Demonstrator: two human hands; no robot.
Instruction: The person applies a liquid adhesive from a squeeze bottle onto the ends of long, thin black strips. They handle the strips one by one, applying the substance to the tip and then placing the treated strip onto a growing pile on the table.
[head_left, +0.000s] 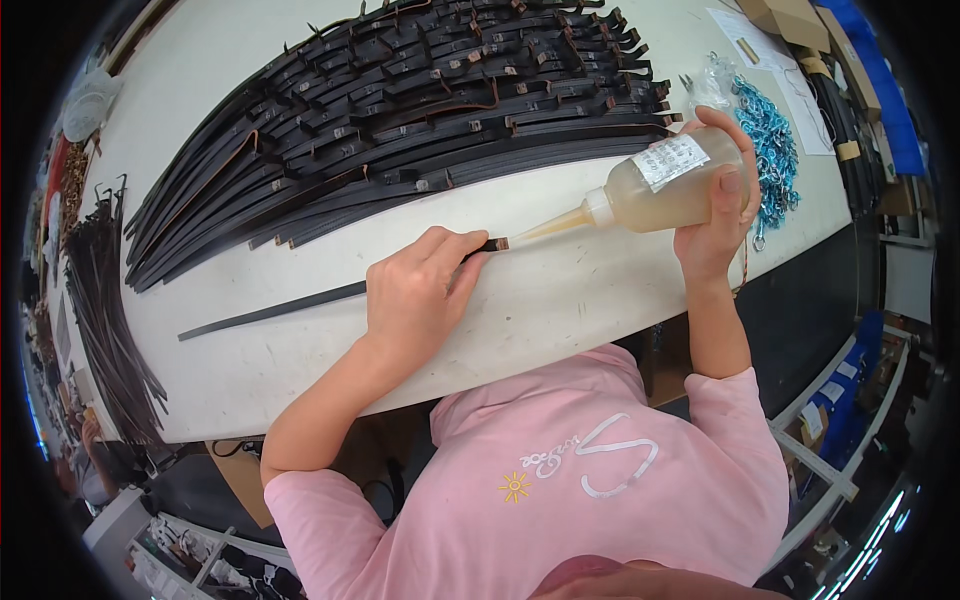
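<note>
My left hand (416, 281) holds a narrow black leather strap (285, 307) near one end, pinched between thumb and fingers. The strap's short brownish tip (502, 244) sticks out past my fingertips, while its long tail lies to the left on the table. In my right hand (724, 202) is a translucent squeeze bottle (660, 206) of pale yellowish liquid, tilted with its nozzle (559, 223) pointing left. The nozzle's point is close to the strap tip; whether they touch I cannot tell. A white label with writing is stuck on the bottle.
A broad stack of black straps (420, 112) with upturned ends covers the far side of the white table (555, 300). A bundle of thin dark strips (105, 300) lies at the left edge. Blue-wrapped metal hardware (776, 150) is piled at right. Another person (90, 465) is at far left.
</note>
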